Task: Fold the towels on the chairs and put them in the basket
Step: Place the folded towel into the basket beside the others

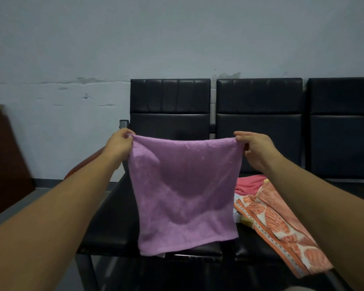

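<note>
**As both grips pinch its top corners, a purple terry towel [183, 192] hangs before the black padded chairs [170, 97]**

While the person's arms reach forward, the left grip [119, 143] pinches the towel's upper left corner between thumb and fingers. The right grip [254, 149] pinches the upper right corner the same way. Both are raised level with the lower part of the chair backs.

Behind the left forearm a reddish curved rim [78, 166] shows. I cannot tell whether it is the basket, and whatever it may hold is hidden.

The purple towel is in the air over the leftmost seat, spread flat and facing the camera. Its top edge runs left to right, sagging slightly between the grips. Its slightly longer axis runs straight down, and the bottom hem hangs at the seat's front edge; whether it touches the seat I cannot tell.

On the middle seat, just right of the hanging towel, a crumpled pink towel [250, 183] lies near the backrest. An orange leaf-patterned towel [277, 219] lies in front of it and trails off the seat's front edge. A brown board [4, 154] leans at the far left.
</note>
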Motion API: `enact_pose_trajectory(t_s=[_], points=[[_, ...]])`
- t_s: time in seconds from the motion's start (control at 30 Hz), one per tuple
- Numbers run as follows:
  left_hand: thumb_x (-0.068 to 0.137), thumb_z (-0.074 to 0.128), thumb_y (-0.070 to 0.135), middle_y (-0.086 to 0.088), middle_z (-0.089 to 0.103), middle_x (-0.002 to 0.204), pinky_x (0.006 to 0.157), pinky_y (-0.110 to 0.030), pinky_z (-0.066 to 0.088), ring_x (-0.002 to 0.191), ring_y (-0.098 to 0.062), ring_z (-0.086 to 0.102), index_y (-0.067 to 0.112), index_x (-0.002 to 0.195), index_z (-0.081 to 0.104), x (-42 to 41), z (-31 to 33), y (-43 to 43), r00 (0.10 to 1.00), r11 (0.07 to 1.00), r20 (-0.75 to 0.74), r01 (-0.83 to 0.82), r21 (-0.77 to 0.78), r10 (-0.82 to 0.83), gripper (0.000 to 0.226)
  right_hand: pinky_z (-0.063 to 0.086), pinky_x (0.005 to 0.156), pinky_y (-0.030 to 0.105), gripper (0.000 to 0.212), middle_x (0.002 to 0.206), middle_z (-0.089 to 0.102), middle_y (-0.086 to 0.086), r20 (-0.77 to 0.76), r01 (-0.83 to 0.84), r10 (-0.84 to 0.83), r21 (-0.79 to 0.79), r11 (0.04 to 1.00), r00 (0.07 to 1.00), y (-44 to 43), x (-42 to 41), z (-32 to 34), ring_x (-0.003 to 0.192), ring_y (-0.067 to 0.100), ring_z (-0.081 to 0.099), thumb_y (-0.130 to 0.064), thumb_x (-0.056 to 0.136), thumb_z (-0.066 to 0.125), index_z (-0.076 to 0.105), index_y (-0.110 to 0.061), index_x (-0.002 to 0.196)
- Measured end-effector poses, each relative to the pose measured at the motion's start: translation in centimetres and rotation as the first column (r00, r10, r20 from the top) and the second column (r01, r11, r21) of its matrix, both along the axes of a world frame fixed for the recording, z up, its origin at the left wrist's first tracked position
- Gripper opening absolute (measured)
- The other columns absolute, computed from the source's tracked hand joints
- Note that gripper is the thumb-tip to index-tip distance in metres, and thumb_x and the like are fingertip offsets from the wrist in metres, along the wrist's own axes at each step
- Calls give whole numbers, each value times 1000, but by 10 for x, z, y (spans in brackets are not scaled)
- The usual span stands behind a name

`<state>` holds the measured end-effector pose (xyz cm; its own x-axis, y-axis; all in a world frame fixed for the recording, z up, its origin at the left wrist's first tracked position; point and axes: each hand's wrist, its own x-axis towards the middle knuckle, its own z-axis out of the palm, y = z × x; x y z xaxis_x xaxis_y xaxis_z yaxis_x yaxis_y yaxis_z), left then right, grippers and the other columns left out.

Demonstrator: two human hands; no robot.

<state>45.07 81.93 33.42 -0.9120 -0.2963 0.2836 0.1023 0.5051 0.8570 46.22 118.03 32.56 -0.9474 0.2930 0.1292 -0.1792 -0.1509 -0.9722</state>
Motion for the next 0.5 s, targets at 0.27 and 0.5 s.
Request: enact_pose_trajectory(t_s=[0.27, 0.5], points=[[97, 63, 17, -10, 65, 118, 99, -49, 54, 111, -32, 61, 22, 105, 71, -14, -9, -12, 996, 993, 30, 87, 76, -89, 12, 56, 74, 31, 4, 85, 68, -1, -63, 165, -171, 705, 690, 983, 0, -20, -5, 86, 16, 65, -13, 88, 74, 75, -16, 89], [87, 54, -4, -15, 69, 111, 100, -49, 53, 111, -34, 62, 16, 93, 72, -72, 4, -14, 991, 997, 126, 50, -57, -43, 28, 60, 81, 44, 10, 85, 69, 5, 5, 156, -204, 623, 766, 979, -13, -94, 1, 87, 25, 68, -15, 85, 76, 69, -16, 78]])
